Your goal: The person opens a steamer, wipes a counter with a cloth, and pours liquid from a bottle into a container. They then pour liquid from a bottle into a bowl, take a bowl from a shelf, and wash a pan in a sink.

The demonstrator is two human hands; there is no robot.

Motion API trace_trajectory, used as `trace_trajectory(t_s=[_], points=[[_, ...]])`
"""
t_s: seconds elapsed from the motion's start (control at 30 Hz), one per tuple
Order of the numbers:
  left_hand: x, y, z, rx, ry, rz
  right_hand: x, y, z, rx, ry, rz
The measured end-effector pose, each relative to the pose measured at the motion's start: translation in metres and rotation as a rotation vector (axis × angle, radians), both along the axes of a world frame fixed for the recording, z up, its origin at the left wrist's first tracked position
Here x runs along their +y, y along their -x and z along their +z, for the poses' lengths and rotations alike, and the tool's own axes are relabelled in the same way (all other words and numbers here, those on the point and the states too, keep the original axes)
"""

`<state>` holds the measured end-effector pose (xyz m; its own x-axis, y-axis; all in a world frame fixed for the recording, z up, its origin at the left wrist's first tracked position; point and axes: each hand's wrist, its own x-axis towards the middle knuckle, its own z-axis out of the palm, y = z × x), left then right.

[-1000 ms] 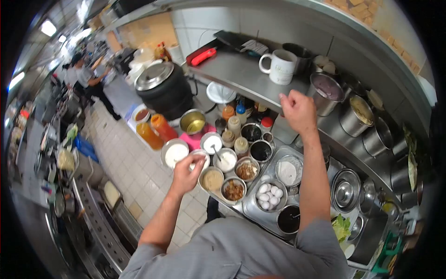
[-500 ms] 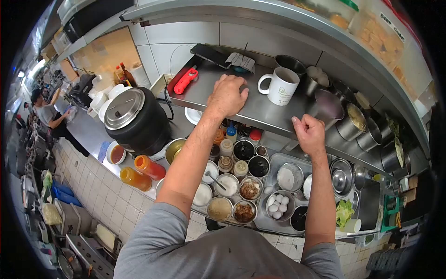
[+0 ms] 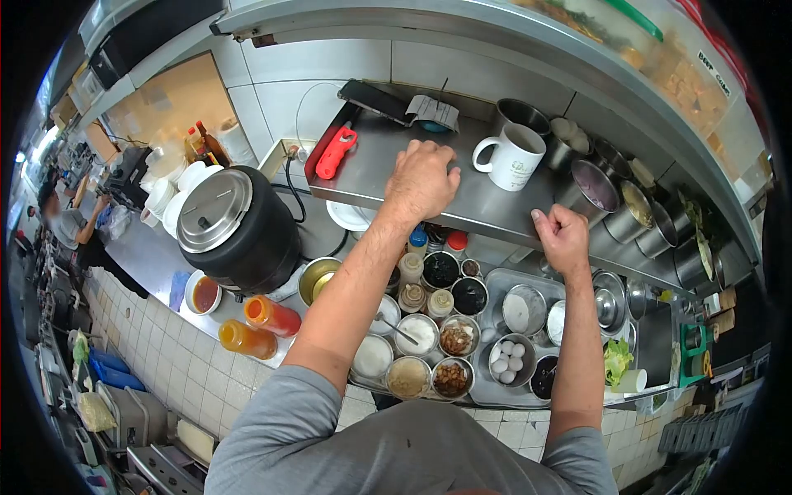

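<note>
My left hand rests knuckles up on the steel shelf, fingers curled into a loose fist. To its right stands a white mug with a green print, apart from the hand; its handle faces left. My right hand is closed in a fist at the shelf's front edge, thumb on top, in front of the mug. Nothing shows in either hand, though the undersides of the fingers are hidden. A red-handled tool lies on the shelf to the left of my left hand.
Metal pots line the shelf's right side. Below are a bowl of eggs, sauce bottles and several tubs. A black soup warmer stands left. Overhead is another shelf. A co-worker stands far left.
The view has shifted slightly, so the shelf, mug and both hands appear farther right. Both hands keep their places at the shelf. The co-worker's arms have shifted a little.
</note>
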<state>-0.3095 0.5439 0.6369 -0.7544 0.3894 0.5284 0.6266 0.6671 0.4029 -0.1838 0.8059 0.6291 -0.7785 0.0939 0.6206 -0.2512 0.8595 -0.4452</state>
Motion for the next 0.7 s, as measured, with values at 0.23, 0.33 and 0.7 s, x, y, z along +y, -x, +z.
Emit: trace_trajectory(t_s=[0.23,0.33,0.7], points=[[0.000,0.002,-0.001,-0.018,-0.017,-0.019,0.003,0.001,-0.002,-0.025,0.021,-0.030],[0.001,0.002,-0.002,-0.009,-0.012,-0.012,0.002,0.001,-0.002,-0.018,0.037,-0.017],[-0.013,0.090,0.015,0.422,-0.052,0.297,0.002,-0.001,0.001,-0.018,0.042,-0.007]])
